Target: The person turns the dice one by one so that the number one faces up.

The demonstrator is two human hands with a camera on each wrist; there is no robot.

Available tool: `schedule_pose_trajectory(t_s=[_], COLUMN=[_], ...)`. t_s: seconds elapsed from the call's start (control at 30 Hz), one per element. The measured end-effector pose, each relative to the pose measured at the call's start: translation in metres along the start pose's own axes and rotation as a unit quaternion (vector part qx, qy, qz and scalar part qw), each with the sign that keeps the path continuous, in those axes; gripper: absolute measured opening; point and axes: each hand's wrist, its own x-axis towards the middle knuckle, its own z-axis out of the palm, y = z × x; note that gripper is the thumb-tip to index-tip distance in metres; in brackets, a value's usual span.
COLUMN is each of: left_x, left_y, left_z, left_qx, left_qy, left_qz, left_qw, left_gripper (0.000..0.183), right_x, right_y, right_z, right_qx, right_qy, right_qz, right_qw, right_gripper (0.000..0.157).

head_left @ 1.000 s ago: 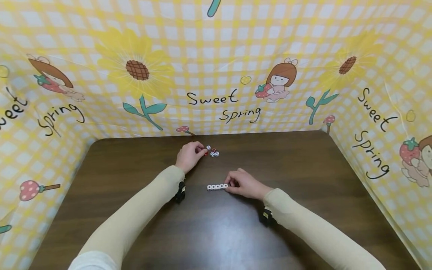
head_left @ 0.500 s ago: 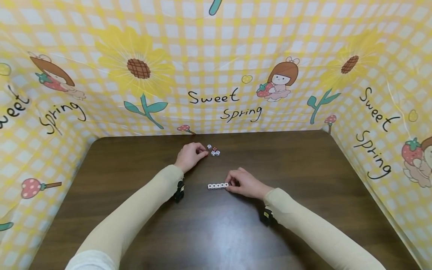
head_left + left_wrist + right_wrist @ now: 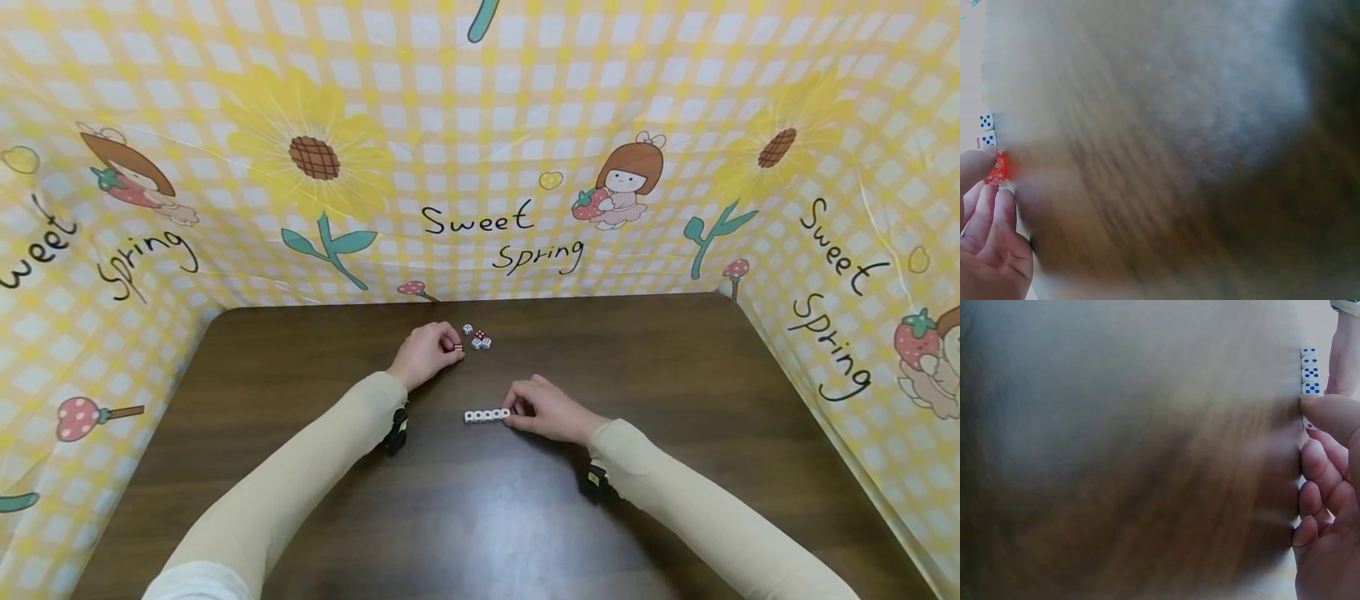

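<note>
My left hand (image 3: 423,354) pinches a red die (image 3: 458,347) between thumb and fingers, just left of a small cluster of loose dice. In the left wrist view that red die (image 3: 996,170) shows white pips, and white dice (image 3: 987,121) lie beyond it. Closer to me, a straight row of several white dice (image 3: 483,416) lies side by side on the table. At the row's right end, my right hand (image 3: 553,411) pinches the last die. The right wrist view shows the thumb (image 3: 1333,414) partly covering this end die (image 3: 1310,425), which has a red pip.
The loose cluster holds a red die (image 3: 480,334) with white dice (image 3: 468,329) around it. A dark wooden table (image 3: 637,358) bears everything. Yellow-and-white checked cloth (image 3: 465,125) walls the back and both sides.
The left hand has drawn slightly away from the loose dice, towards me, and the red die in its fingertips shows more clearly. The right hand stays at the row's end.
</note>
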Motion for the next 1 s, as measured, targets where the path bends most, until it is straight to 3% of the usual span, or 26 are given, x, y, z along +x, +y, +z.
schedule_pose_trajectory(t_s=[0.5,1.0], left_x=[0.0011,-0.0031], left_y=[-0.0048,-0.0080], left_z=[-0.0008,-0.0039], left_qx=[0.002,-0.029], left_qy=[0.000,-0.041], left_qz=[0.035,0.050], left_qw=[0.9994,0.9975], left_gripper=[0.016,0.015], right_x=[0.0007,0.0011], right_y=[0.0000,-0.0024], right_z=[-0.0009,0.0005], right_qx=[-0.005,-0.009], right_qy=[-0.005,-0.002], right_qz=[0.001,0.004], right_qw=[1.000,1.000], right_gripper=[0.012,0.012])
